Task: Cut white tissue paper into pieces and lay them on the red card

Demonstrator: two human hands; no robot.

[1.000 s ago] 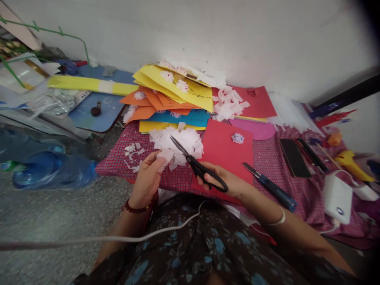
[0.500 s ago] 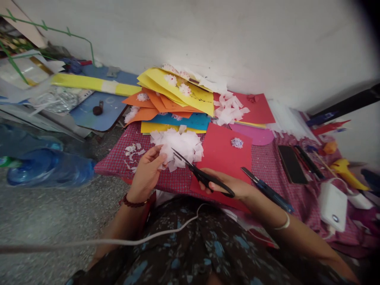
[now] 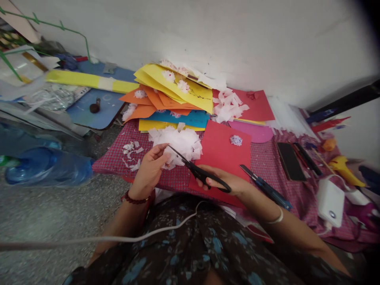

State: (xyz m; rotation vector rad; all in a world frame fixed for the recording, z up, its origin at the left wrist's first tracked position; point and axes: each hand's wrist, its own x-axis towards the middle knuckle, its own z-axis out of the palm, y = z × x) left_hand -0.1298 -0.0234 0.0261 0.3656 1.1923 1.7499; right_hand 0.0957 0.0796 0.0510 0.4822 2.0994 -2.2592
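Observation:
My right hand [image 3: 216, 178] grips black-handled scissors [image 3: 204, 173], their blades pointing up and left with the tips close to my left fingers. Thumb and fingers of my left hand [image 3: 151, 168] are pinched on a small white paper piece [image 3: 168, 159], which blends with the paper behind it. Just beyond both hands lies a heap of white paper pieces [image 3: 181, 138] on a red checked cloth [image 3: 118, 148]. Small paper scraps [image 3: 130, 148] are scattered left of the heap. Red paper [image 3: 218, 152] with a crumpled white-and-purple paper flower [image 3: 236, 140] lies under my right hand.
Behind the heap are stacked yellow [image 3: 148, 79], orange and blue sheets with paper flowers. More cut strips [image 3: 228, 107] lie by the wall. At right are a box cutter [image 3: 265, 188], phone [image 3: 291, 161] and white power bank [image 3: 331, 202]. A cable [image 3: 166, 230] crosses my front.
The left fingertips and the scissor tips have come closer together. The scissor blades now look nearly closed. The whole view has shifted slightly.

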